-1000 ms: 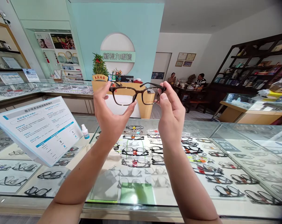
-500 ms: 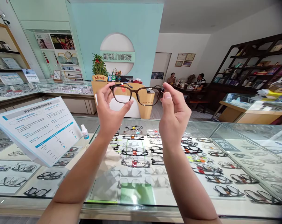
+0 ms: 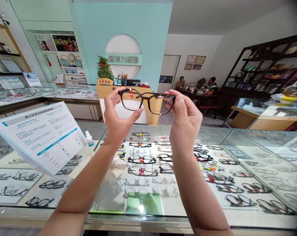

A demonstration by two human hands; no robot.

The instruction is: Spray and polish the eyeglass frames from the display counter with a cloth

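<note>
A pair of dark-framed eyeglasses (image 3: 145, 98) is held up at chest height above the glass counter, with clear lenses and a small red tag near one temple. My left hand (image 3: 117, 119) grips the left end by the hinge with its fingers, its thumb reaching toward the lower rim. At the right end, my right hand (image 3: 184, 119) pinches the corner of the frame between thumb and fingers. The glasses slope slightly down to the right. Part of the right temple is hidden behind the right hand.
Beneath my arms, a glass display counter (image 3: 138, 220) holds rows of spectacle frames. On it stand a tilted printed sign (image 3: 42, 137) and a small white bottle (image 3: 89, 139). Beyond are a wooden reception desk (image 3: 156, 113) and two seated people at the back right.
The eyeglasses have shifted a little to the right and tipped, their right end now lower. Both hands have moved slightly right, and my right thumb now lies over the frame's corner.
</note>
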